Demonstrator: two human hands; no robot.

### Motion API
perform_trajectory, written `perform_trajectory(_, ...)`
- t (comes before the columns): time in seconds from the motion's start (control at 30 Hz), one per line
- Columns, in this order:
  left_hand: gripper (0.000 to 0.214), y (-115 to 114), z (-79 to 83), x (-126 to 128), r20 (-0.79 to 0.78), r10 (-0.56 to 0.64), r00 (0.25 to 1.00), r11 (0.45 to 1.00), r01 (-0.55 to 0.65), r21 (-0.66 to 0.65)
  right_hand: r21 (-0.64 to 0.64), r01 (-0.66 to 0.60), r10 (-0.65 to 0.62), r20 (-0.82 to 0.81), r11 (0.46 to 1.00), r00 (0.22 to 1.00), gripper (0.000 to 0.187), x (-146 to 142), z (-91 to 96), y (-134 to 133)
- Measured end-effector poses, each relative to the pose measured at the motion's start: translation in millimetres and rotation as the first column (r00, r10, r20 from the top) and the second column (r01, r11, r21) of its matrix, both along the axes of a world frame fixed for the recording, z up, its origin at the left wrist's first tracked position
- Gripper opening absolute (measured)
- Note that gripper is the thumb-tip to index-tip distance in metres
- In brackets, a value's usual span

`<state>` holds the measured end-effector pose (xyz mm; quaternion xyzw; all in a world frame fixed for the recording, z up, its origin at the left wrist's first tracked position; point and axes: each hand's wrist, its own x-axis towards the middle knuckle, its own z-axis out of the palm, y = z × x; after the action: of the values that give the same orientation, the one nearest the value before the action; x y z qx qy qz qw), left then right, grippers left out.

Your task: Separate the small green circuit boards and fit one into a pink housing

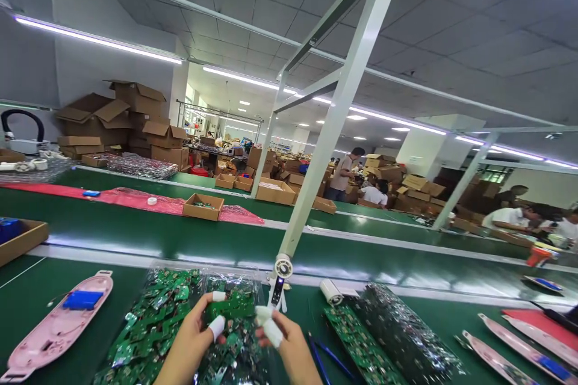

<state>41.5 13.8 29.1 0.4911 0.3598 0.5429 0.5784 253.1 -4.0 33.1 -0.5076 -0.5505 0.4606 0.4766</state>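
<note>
A small green circuit board is held up over a heap of green circuit boards in a clear plastic tray. My left hand pinches its left end between thumb and forefinger. At its right end, my right hand has thumb and forefinger closed on the edge. White covers wrap the fingertips of both hands. Just beyond the right hand stands a small white handheld fan. To its right lie blue-handled pliers, partly cut off by the frame.
A pink casing with a blue battery lies at left. On the right are a circuit-board panel, bubble wrap and more pink casings. A white metal post rises ahead. Beyond the green belt sits a cardboard box; people work farther back.
</note>
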Motion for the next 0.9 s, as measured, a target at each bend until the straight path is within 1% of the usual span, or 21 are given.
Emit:
perform_trajectory(0.07,0.042,-6,-3.2,-3,-0.053,-0.052,0.997,0.998,0.054,0.041,-0.053,-0.057,0.051,-0.106,0.997,0.993,0.046,-30,11.8,3)
perform_trajectory(0.1,0.037,-7,-6.2,-6,-0.093,-0.058,0.994,0.995,0.065,0.071,-0.074,-0.059,0.049,-0.125,0.996,0.991,0.047,-40,13.7,3)
perform_trajectory(0.17,0.029,-7,-14.5,-16,-0.126,-0.009,0.992,0.996,0.021,0.088,-0.101,-0.036,0.021,-0.153,0.994,0.988,0.049,-50,10.7,4)
perform_trajectory(0.2,0.029,-6,-18.8,-23,-0.102,0.037,0.994,0.998,-0.031,0.056,-0.109,-0.022,0.004,-0.16,0.994,0.987,0.05,-51,7.1,3)
perform_trajectory(0.23,0.031,-4,-22.3,-31,-0.052,0.109,0.993,0.994,-0.109,0.006,-0.11,-0.017,-0.001,-0.158,0.994,0.987,0.049,-49,3.3,3)
perform_trajectory(0.3,0.041,-2,-23.3,-49,0.042,0.287,0.957,0.954,-0.282,-0.103,-0.095,-0.025,0.012,-0.141,0.995,0.99,0.047,-45,-2.3,1)
perform_trajectory(0.33,0.048,-2,-19.8,-57,0.055,0.378,0.924,0.921,-0.369,-0.125,-0.087,-0.039,0.028,-0.126,0.995,0.992,0.047,-44,-3.3,0)
perform_trajectory(0.37,0.052,-4,-13.5,-65,0.037,0.465,0.884,0.882,-0.459,-0.11,-0.077,-0.056,0.047,-0.106,0.995,0.993,0.048,-44,-2.9,-1)
perform_trajectory(0.4,0.054,-7,-4.8,-72,0.008,0.538,0.843,0.841,-0.535,-0.08,-0.068,-0.072,0.066,-0.084,0.995,0.994,0.048,-44,-1.3,-2)
perform_trajectory(0.43,0.052,-11,5.6,-76,-0.022,0.573,0.819,0.818,-0.574,-0.035,-0.061,-0.085,0.082,-0.062,0.995,0.995,0.048,-46,1.2,-3)
perform_trajectory(0.47,0.049,-15,16.8,-78,-0.088,0.535,0.84,0.844,-0.535,0.023,-0.057,-0.102,0.099,-0.042,0.993,0.994,0.047,-48,4.1,-4)
perform_trajectory(0.5,0.042,-20,28.1,-79,-0.201,0.425,0.883,0.905,-0.418,0.079,-0.061,-0.119,0.117,-0.025,0.991,0.993,0.046,-51,7.2,-5)
perform_trajectory(0.53,0.032,-25,38.8,-77,-0.353,0.299,0.886,0.954,-0.269,0.133,-0.069,-0.132,0.131,-0.016,0.989,0.991,0.045,-54,9.9,-5)
perform_trajectory(0.57,0.021,-30,48.5,-74,-0.505,0.191,0.842,0.979,-0.122,0.166,-0.078,-0.144,0.143,-0.016,0.986,0.99,0.044,-56,12.0,-5)
perform_trajectory(0.6,0.015,-34,57.1,-70,-0.619,0.081,0.781,0.984,0.035,0.173,-0.087,-0.155,0.153,-0.022,0.984,0.988,0.044,-59,13.1,-5)
perform_trajectory(0.63,0.017,-37,64.5,-66,-0.682,-0.008,0.731,0.971,0.169,0.169,-0.095,-0.162,0.16,-0.032,0.982,0.987,0.044,-61,13.3,-5)
perform_trajectory(0.67,0.024,-40,70.6,-63,-0.696,-0.091,0.713,0.946,0.28,0.163,-0.104,-0.17,0.166,-0.046,0.98,0.985,0.045,-63,12.6,-4)
perform_trajectory(0.7,0.031,-43,75.4,-61,-0.669,-0.171,0.723,0.918,0.363,0.159,-0.114,-0.183,0.176,-0.067,0.976,0.982,0.046,-66,11.1,-3)
perform_trajectory(0.73,0.037,-46,78.7,-59,-0.617,-0.239,0.749,0.898,0.412,0.152,-0.127,-0.205,0.194,-0.099,0.97,0.976,0.047,-69,9.0,-3)
perform_trajectory(0.8,0.045,-49,80.2,-59,-0.498,-0.304,0.812,0.895,0.423,0.144,-0.154,-0.243,0.207,-0.215,0.958,0.954,0.05,-77,3.9,-2)
perform_trajectory(0.9,0.046,-48,68.9,-64,-0.366,-0.274,0.889,0.94,0.328,0.095,-0.19,-0.281,0.177,-0.433,0.941,0.884,0.053,-91,-3.2,-2)
